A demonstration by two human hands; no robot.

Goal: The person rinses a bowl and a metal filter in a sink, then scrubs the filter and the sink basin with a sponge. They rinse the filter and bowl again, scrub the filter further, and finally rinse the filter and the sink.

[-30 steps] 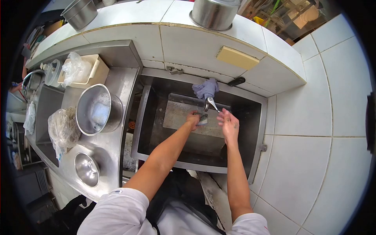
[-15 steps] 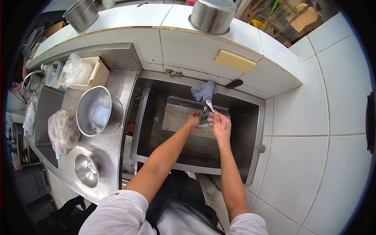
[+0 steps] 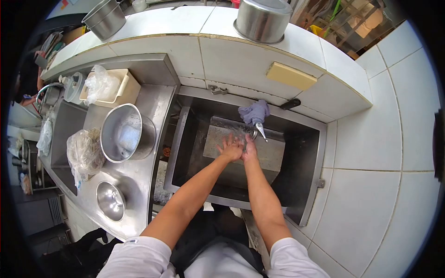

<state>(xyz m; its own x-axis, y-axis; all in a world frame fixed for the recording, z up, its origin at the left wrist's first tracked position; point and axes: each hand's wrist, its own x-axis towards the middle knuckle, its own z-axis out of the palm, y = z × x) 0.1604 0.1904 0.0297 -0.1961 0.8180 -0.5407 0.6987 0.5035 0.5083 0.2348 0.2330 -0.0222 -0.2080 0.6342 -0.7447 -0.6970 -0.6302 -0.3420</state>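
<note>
Both hands are over the steel sink, side by side under the faucet, where water runs onto them. My left hand has its fingers spread and holds nothing. Close against it, my right hand is turned partly sideways, with its fingers partly hidden by the running water; nothing can be seen in it. A purple-grey cloth is wrapped around the faucet just above the hands. Below them, a light slab lies in the sink.
On the left steel counter stand a deep pot with a cloth inside, a small bowl, a plastic bag and a cream bin. Metal pots sit on the tiled ledge. Part of another person shows far left.
My right hand has left the faucet lever and come down beside my left hand. Water now splashes over both, and my left hand's fingers have spread. The camera view has shifted slightly.
</note>
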